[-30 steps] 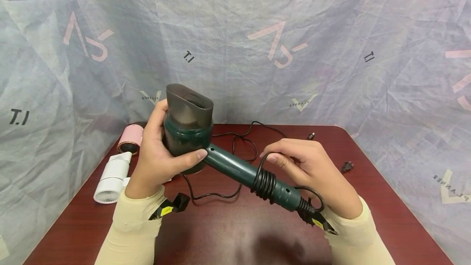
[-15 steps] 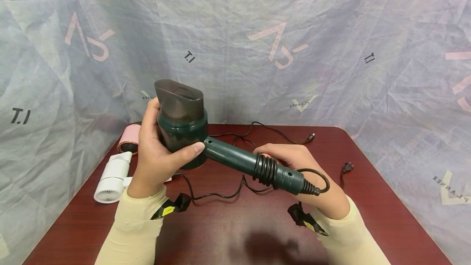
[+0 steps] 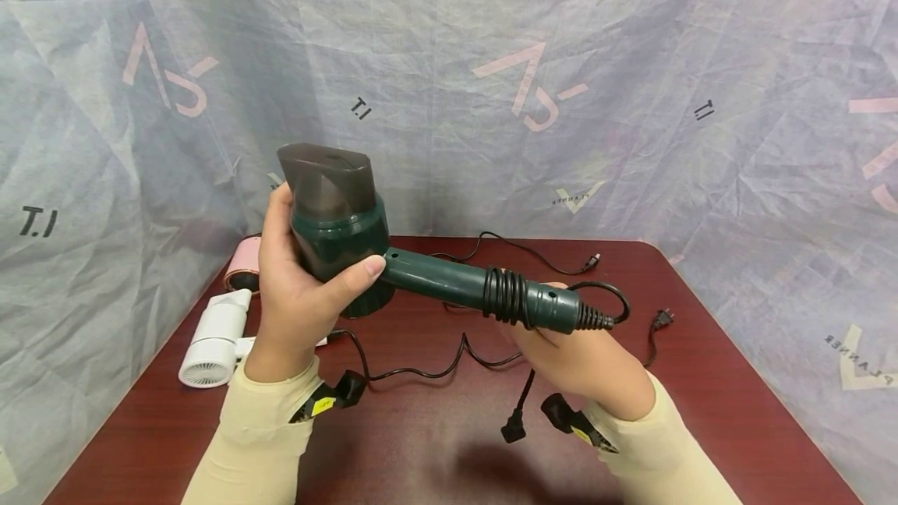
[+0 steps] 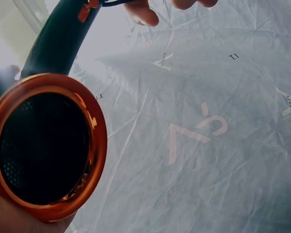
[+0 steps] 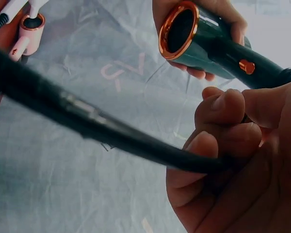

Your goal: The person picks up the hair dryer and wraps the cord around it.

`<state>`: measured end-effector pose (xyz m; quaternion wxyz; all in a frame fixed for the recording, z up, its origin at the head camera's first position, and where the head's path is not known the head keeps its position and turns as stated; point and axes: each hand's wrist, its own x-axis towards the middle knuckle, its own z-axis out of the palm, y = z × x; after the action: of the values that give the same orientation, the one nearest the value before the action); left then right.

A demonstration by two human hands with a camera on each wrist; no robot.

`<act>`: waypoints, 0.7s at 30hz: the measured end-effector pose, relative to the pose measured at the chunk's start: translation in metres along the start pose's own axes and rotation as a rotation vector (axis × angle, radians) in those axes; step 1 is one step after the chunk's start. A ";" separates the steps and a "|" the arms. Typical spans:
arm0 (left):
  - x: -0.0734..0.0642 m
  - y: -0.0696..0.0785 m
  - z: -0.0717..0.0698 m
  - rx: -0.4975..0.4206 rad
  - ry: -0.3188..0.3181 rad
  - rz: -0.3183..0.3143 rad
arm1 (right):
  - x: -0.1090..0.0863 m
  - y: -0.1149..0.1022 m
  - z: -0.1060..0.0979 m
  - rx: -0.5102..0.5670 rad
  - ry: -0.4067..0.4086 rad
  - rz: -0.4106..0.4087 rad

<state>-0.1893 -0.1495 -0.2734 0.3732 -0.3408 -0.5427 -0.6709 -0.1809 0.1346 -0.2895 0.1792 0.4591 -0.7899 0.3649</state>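
A dark green hair dryer [image 3: 438,279] with a smoky, flat nozzle [image 3: 330,178] is held up over the table. My left hand [image 3: 298,302] grips its barrel, thumb near the joint with the handle. In the left wrist view its copper-coloured rear ring [image 4: 99,131] faces the camera. The black cord [image 3: 507,296] is coiled round the lower handle. Behind the handle, partly hidden by it, my right hand [image 3: 578,361] curls its fingers round a stretch of cord [image 5: 102,124]. Below that hand dangles a black plug [image 3: 514,429].
At the table's left lie a white hair dryer [image 3: 212,341] and a pink one [image 3: 243,259]. Black cable [image 3: 414,371] snakes across the dark red table [image 3: 421,443]. Two plugs rest at the right, one farther back [image 3: 592,262]. A grey printed cloth [image 3: 435,84] encloses the table.
The dryer has shifted left and its handle has swung up nearer to level. My right hand went from pinching a cord loop to holding cord behind the handle. A hanging plug has come into view.
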 end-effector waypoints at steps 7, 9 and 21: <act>-0.001 0.001 0.000 0.042 0.039 -0.022 | -0.001 0.001 0.004 -0.096 -0.045 0.073; -0.001 0.001 0.000 0.058 0.049 -0.034 | -0.001 0.001 0.005 -0.144 -0.063 0.077; -0.001 0.000 0.005 0.118 0.128 -0.069 | 0.001 0.004 0.011 -0.138 -0.172 0.095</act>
<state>-0.1888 -0.1448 -0.2731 0.4032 -0.2555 -0.5679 -0.6706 -0.1847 0.1272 -0.2975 0.1246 0.4371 -0.8466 0.2770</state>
